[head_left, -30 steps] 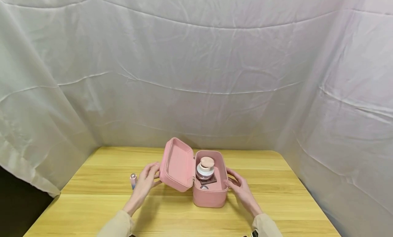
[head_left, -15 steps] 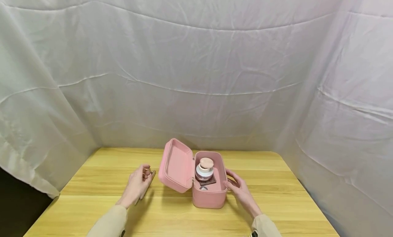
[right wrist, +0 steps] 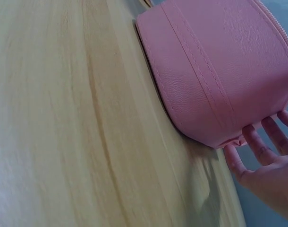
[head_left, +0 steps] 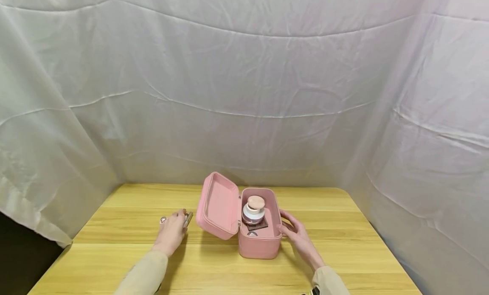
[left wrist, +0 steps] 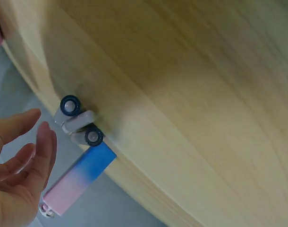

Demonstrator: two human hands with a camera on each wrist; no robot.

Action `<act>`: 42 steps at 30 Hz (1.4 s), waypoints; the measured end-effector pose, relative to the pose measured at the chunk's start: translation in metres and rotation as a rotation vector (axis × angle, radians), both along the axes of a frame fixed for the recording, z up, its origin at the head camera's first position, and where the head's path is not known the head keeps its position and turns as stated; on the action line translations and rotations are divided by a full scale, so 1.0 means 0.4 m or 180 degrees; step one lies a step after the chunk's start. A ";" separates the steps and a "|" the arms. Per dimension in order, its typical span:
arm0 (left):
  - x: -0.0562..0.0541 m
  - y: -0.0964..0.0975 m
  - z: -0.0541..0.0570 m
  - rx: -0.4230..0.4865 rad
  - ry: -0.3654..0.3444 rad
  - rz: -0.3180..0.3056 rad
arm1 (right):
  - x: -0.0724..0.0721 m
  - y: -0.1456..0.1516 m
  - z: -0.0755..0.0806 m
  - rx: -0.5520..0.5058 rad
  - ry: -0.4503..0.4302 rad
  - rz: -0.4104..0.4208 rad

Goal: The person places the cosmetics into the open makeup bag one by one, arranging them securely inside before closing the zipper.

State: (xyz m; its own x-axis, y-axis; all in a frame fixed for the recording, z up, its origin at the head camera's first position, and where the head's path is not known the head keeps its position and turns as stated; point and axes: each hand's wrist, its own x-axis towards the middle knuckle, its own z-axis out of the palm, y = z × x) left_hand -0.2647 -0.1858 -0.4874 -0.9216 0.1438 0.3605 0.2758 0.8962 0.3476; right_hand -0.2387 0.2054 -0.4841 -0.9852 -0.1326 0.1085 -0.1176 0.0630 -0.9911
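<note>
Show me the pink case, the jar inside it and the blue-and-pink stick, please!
Pink case [head_left: 258, 247]: head view, on its near outer wall.
Jar [head_left: 254, 212]: head view, on its white part.
Blue-and-pink stick [left wrist: 80, 178]: left wrist view, about halfway along its side.

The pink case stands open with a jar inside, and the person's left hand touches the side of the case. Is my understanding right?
Not the hand: the right hand touches the side of the case, as the head view shows; the left hand is near the tubes. The open case and the jar inside are right.
</note>
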 end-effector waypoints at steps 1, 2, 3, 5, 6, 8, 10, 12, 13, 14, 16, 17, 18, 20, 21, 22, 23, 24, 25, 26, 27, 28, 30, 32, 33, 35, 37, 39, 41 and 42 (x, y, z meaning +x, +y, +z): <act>0.000 0.002 -0.002 -0.0035 0.0025 0.0014 | 0.000 0.000 0.000 -0.0006 -0.0003 0.0007; 0.000 0.005 -0.003 -0.0074 0.0045 0.0027 | 0.000 0.000 0.000 -0.0012 -0.0005 0.0013; 0.000 0.007 -0.003 -0.0109 0.0057 0.0054 | 0.001 0.001 0.000 -0.0017 0.0000 0.0023; -0.003 0.013 -0.005 -0.0194 0.0040 0.0105 | 0.001 0.001 -0.001 -0.0019 0.0007 0.0032; -0.005 0.016 -0.006 -0.0235 0.0014 0.0138 | 0.001 0.001 -0.001 -0.0024 0.0011 0.0037; -0.008 0.021 -0.006 -0.0301 -0.0053 0.0199 | 0.001 0.001 -0.001 -0.0021 0.0012 0.0045; -0.012 0.024 -0.009 -0.0371 -0.0128 0.0248 | 0.000 0.001 -0.002 -0.0027 0.0011 0.0053; -0.014 0.025 -0.013 -0.0411 -0.0164 0.0270 | 0.001 0.001 -0.002 -0.0028 0.0013 0.0061; -0.014 0.025 -0.015 -0.0426 -0.0161 0.0275 | 0.001 0.001 -0.002 -0.0024 0.0014 0.0067; -0.014 0.026 -0.017 -0.0438 -0.0155 0.0273 | 0.001 0.001 -0.002 -0.0025 0.0016 0.0074; -0.013 0.026 -0.019 -0.0465 -0.0116 0.0266 | 0.001 0.002 -0.001 -0.0032 0.0017 0.0086; -0.013 0.027 -0.020 -0.0467 -0.0080 0.0257 | 0.000 0.002 -0.002 -0.0036 0.0019 0.0092; -0.011 0.027 -0.019 -0.0474 -0.0048 0.0250 | 0.000 0.003 -0.002 -0.0046 0.0021 0.0099; -0.010 0.028 -0.020 -0.0512 0.0006 0.0234 | 0.000 0.003 -0.002 -0.0040 0.0037 0.0100; -0.009 0.028 -0.020 -0.0529 0.0031 0.0232 | 0.000 0.003 -0.001 -0.0041 0.0040 0.0106; -0.008 0.028 -0.020 -0.0542 0.0048 0.0224 | 0.001 0.003 0.000 -0.0039 0.0040 0.0106; -0.007 0.028 -0.020 -0.0551 0.0059 0.0220 | 0.001 0.003 0.000 -0.0027 0.0040 0.0105; -0.006 0.028 -0.020 -0.0559 0.0067 0.0214 | 0.001 0.003 0.000 -0.0006 0.0065 0.0111; -0.006 0.027 -0.021 -0.0567 0.0075 0.0206 | 0.001 0.003 0.000 0.0005 0.0069 0.0115; -0.005 0.027 -0.021 -0.0565 0.0089 0.0197 | 0.001 0.003 0.000 -0.0003 0.0055 0.0117; -0.005 0.026 -0.021 -0.0543 0.0101 0.0187 | 0.001 0.003 0.000 -0.0002 0.0055 0.0126; -0.004 0.026 -0.021 -0.0522 0.0118 0.0168 | 0.000 0.003 0.000 0.0001 0.0053 0.0122; -0.004 0.024 -0.022 -0.0426 0.0139 0.0127 | -0.001 0.003 -0.001 -0.0001 0.0048 0.0122; -0.004 0.021 -0.021 -0.0292 0.0120 0.0096 | -0.001 0.003 -0.001 -0.0014 0.0019 0.0113; -0.004 0.020 -0.020 -0.0220 0.0103 0.0083 | -0.002 0.003 -0.002 -0.0013 0.0014 0.0113; -0.006 0.018 -0.016 -0.0103 0.0065 0.0063 | -0.001 0.004 -0.002 -0.0012 0.0014 0.0096; -0.006 0.017 -0.010 -0.0006 0.0007 0.0061 | 0.000 0.004 -0.002 -0.0016 0.0013 0.0090; -0.005 0.016 -0.005 0.0110 -0.0040 0.0059 | 0.000 0.004 -0.002 -0.0023 0.0012 0.0091; -0.004 0.015 -0.001 0.0266 -0.0123 0.0065 | 0.001 0.005 -0.002 -0.0037 0.0015 0.0095; -0.003 0.015 0.000 0.0338 -0.0159 0.0073 | 0.001 0.005 -0.003 -0.0045 0.0011 0.0099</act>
State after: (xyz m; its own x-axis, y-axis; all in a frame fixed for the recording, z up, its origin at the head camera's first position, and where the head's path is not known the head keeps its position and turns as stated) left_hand -0.2657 -0.1797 -0.4872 -0.9415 0.0859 0.3260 0.2356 0.8594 0.4538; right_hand -0.2383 0.2075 -0.4851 -0.9802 -0.1617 0.1141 -0.1229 0.0453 -0.9914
